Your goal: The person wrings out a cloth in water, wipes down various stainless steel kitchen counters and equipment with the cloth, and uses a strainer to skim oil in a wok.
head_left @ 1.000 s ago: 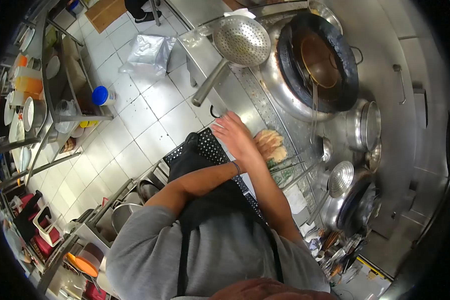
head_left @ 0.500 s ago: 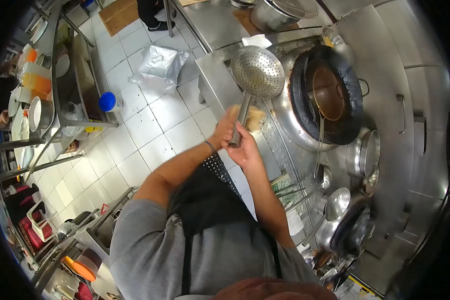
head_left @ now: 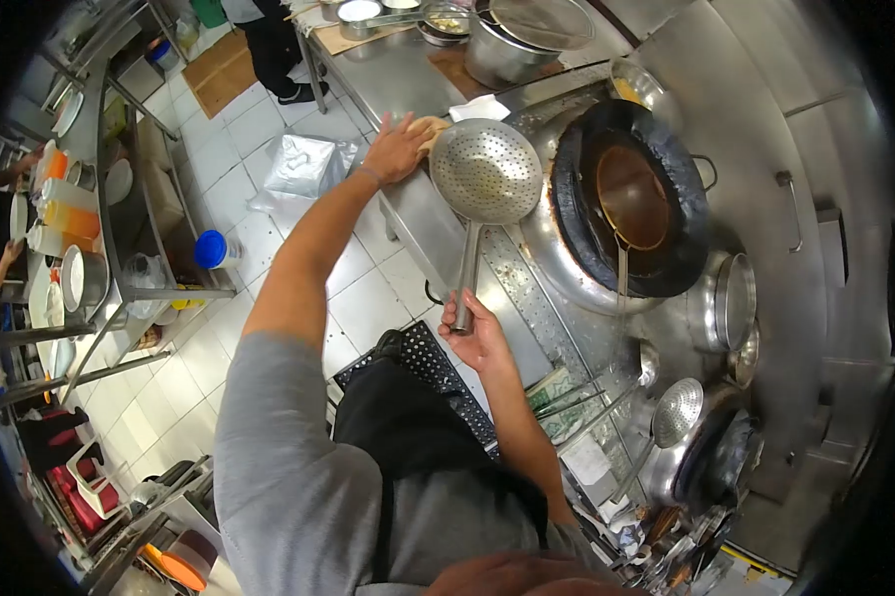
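My right hand (head_left: 479, 336) is closed around the end of the long metal handle of a large perforated skimmer (head_left: 487, 171). The skimmer's round bowl points away from me, over the steel counter edge beside the wok. My left hand (head_left: 396, 149) is stretched out to the far left end of the counter, palm down with its fingers spread. A tan cloth (head_left: 432, 127) lies against that hand on the thumb side, partly hidden by the skimmer's rim and the hand. Right of the skimmer, a ladle (head_left: 631, 211) rests in a dark wok (head_left: 579, 169) containing brown liquid.
A smaller skimmer (head_left: 678, 412) and several utensils lie nearer me on the right. A lidded pot (head_left: 507, 55) and a white folded cloth (head_left: 479, 108) are at the back. On the tiled floor stand a blue-lidded tub (head_left: 211, 250) and a plastic-wrapped package (head_left: 301, 169). Another person's legs (head_left: 279, 50) show behind.
My left hand has left the skimmer's handle and reached forward to the counter, the tan cloth moving there too. The right hand has kept the skimmer, shifted slightly nearer me.
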Demonstrator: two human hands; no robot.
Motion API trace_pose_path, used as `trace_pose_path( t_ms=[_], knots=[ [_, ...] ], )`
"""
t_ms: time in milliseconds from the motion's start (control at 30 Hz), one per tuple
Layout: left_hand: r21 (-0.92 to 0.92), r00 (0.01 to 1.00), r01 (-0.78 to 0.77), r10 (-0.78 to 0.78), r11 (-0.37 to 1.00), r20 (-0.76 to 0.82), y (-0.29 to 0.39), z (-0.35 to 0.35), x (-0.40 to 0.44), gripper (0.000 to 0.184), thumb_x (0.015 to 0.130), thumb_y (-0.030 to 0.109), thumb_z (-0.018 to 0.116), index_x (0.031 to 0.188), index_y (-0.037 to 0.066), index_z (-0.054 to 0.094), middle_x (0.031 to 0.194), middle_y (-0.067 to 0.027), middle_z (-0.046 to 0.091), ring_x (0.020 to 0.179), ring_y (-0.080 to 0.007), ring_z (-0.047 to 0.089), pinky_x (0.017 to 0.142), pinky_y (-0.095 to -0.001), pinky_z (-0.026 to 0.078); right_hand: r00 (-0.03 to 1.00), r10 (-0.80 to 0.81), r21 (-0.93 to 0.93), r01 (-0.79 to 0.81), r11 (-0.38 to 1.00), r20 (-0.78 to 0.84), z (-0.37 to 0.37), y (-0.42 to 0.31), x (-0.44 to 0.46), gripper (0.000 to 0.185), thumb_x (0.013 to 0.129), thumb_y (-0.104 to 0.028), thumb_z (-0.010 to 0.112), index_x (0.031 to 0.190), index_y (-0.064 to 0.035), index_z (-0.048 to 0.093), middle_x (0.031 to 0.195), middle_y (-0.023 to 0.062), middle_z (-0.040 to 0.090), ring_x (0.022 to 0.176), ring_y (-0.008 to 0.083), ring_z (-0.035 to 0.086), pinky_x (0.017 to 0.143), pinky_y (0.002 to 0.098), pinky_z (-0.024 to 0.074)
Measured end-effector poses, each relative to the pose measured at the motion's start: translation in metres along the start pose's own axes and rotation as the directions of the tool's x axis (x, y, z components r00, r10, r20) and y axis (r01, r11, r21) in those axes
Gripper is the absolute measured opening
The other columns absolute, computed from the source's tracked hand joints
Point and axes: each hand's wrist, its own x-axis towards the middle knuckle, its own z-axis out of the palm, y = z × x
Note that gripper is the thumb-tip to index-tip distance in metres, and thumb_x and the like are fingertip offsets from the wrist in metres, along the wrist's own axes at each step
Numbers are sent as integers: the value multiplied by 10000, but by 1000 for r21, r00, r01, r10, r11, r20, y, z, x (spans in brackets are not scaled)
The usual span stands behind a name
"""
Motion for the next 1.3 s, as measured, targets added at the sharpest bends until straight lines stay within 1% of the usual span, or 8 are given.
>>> trace_pose_path(
  t_ms=[133,333,433,667,867,1033,1200,1300],
  knots=[
    [-138,989,138,-143,981,-28,10,10,-1,522,994,237,494,1502,163,399,1615,-98,279,1488,-400,208,1207,-568,139,1000,-8,18,8,1000,2,-1,3,4,279,976,-331,638,1105,-97,556,857,51,602,781,192,577,770,371,476],
    [-275,782,364,-453,890,-429,57,40,-68,617,893,62,571,1482,17,393,1568,-348,190,1463,-500,188,1181,-539,212,999,-5,49,4,999,35,-4,8,-11,368,993,-435,575,1115,-87,567,985,98,627,949,240,600,883,424,477],
    [-652,641,299,-653,697,-404,97,54,-96,668,872,-30,566,1501,-27,340,1553,-401,143,1472,-518,135,1193,-475,205,996,37,25,-39,999,80,-29,18,-21,405,1004,-436,550,1204,-85,563,1063,104,637,1015,246,605,920,445,475],
    [-835,809,145,-550,531,-209,223,61,-181,717,853,-97,547,1525,19,325,1561,-402,113,1426,-484,308,1140,-381,331,989,-40,-41,46,998,143,-91,43,-134,399,1007,-332,558,1332,-103,525,1121,79,642,1051,227,609,928,434,484],
    [-791,952,291,-245,537,184,310,4,-265,436,825,-12,635,1260,20,641,1230,-272,630,1219,-398,579,1054,-405,449,956,-290,-66,292,954,49,-130,29,-250,347,1006,-224,564,1314,-67,544,1084,86,670,974,221,648,883,420,523],
    [-697,964,-86,-117,712,-238,316,-31,-238,393,819,-13,648,1204,64,672,1287,-241,600,1261,-435,525,1047,-457,435,853,-519,2,520,854,57,-166,13,-296,318,1013,-206,548,1295,-59,550,1067,87,668,957,210,647,867,403,528],
    [-220,993,44,-67,974,-96,335,24,-199,489,841,19,635,1321,108,614,1464,-210,474,1408,-415,369,1165,-562,260,807,-583,4,585,811,99,-173,1,-311,289,1018,-201,547,1263,-49,569,1054,86,669,946,203,648,835,383,532],
    [-227,949,-290,248,930,-194,366,48,-209,521,821,80,666,1328,190,618,1498,-148,450,1416,-435,340,1145,-561,292,777,-622,-10,626,780,96,-178,-4,-318,273,1018,-198,550,1238,-41,591,1044,88,673,930,201,657,832,382,536]
  ],
)
